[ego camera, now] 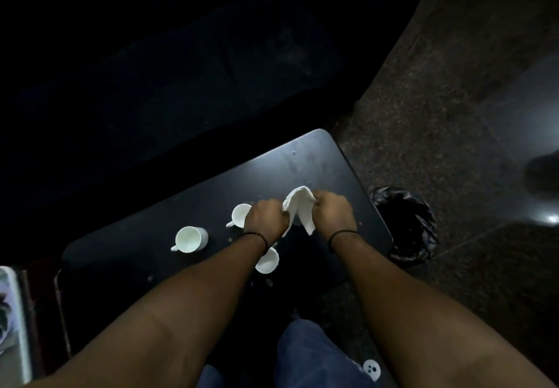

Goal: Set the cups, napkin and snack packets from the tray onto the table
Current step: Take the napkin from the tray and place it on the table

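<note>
1. Nearest, low in the frame: blue denim over a knee, coarse weave, with a small white round button-like disc lying on it.
2. At the far left edge, a pale tray with a raised rim, standing beside the table; contents blurred, snack packets not identifiable there.
3. Nearest cup: white glazed ceramic, round mouth, half hidden under the left wrist. Likely hard, slick, chip-prone; best taken by the handle or around the wall.
4. Left-most cup: same white ware, upright on the table, handle toward the near left, apart from the others.
5. Left hand: closed, pinching one edge of the napkin; thin dark band at the wrist.
6. Right hand: clenched around the opposite edge of the napkin, matching band at the wrist.
7. Napkin: white, soft, limp, held between both hands just above the table, draping in folds. Presumably very light, easily creased or torn; best held by corners or edges and laid flat.
8. Third cup: white, just beyond the left hand, partly covered by it.
9. Table: dark, smooth, faintly glossy top with rounded corners, a few pale specks.
10. Beyond the right edge: a bin lined with crinkled black plastic on a speckled stone floor.
</note>
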